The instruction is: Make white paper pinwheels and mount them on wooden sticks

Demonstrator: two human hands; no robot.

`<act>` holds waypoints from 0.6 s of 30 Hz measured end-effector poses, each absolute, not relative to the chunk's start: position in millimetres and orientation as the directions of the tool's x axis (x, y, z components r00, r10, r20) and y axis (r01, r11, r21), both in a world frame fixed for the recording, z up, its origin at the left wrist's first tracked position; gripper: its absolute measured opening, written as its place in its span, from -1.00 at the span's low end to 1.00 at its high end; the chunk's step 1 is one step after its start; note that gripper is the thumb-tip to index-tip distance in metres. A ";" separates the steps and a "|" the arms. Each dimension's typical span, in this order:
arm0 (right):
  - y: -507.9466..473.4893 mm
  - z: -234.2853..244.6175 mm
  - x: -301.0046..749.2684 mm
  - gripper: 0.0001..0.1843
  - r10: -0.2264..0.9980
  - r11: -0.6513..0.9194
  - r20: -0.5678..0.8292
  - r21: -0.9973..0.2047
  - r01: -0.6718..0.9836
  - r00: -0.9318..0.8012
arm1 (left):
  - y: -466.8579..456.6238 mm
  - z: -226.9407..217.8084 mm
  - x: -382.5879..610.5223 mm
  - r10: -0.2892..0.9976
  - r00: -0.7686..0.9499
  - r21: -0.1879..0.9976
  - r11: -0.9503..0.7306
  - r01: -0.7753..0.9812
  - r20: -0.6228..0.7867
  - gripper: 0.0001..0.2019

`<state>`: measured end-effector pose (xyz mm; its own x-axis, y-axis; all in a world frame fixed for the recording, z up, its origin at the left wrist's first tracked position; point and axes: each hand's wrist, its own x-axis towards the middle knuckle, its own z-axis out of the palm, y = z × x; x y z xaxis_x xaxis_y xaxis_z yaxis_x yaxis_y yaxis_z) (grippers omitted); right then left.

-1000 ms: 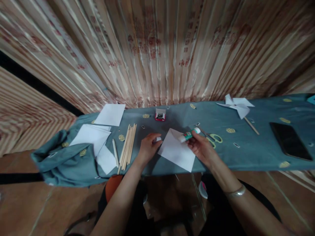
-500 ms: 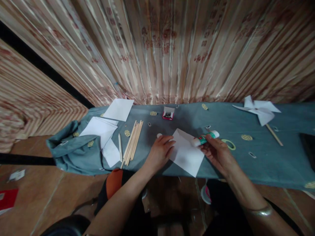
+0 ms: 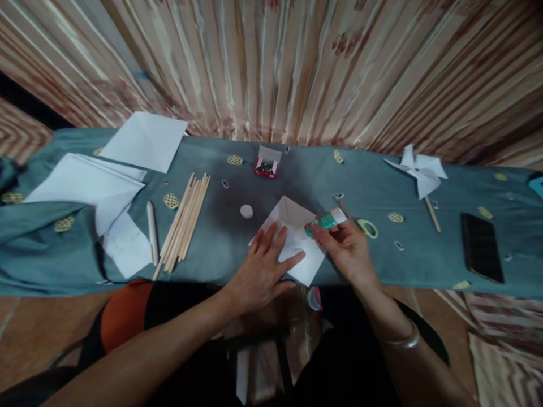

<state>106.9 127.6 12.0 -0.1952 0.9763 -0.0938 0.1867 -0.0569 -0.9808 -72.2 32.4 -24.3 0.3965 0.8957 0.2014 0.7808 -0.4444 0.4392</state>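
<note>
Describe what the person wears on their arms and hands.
Both forearms are bare, with no sleeves in view. The left hand is ungloved and its wrist carries nothing. The right hand is ungloved too; a plain silver bangle circles its wrist.

Left grip is flat out, palm down, fingers spread and pointing far-right, forearm coming in from the near left. Right grip sits just right of it, fingers pinched closed, forearm running back to the near right.

Left hand flat on paper; right hand holds glue stick.
</note>
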 end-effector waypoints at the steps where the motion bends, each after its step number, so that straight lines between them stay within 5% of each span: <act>1: 127.4 10.3 107.1 -0.63 0.974 -0.026 -0.079 -0.970 0.241 -0.212 | 33.3 -24.9 -71.8 0.896 0.396 0.444 -0.443 0.779 0.200 -0.42; 6: 126.8 2.8 109.7 -0.64 0.971 0.113 -0.003 -0.874 0.472 -0.238 | 35.1 -25.6 -69.0 0.903 0.392 0.450 -0.427 0.784 0.174 -0.42; 18: 121.9 13.0 106.2 -0.65 0.958 0.233 0.043 -0.687 0.688 -0.282 | 36.9 -25.5 -66.3 0.916 0.369 0.485 -0.396 0.780 0.154 -0.43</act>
<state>106.2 121.9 13.0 -0.2822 0.9584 0.0425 0.6883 0.2331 -0.6870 -66.3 36.9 -25.5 0.3692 0.9164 0.1544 0.7800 -0.3959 0.4847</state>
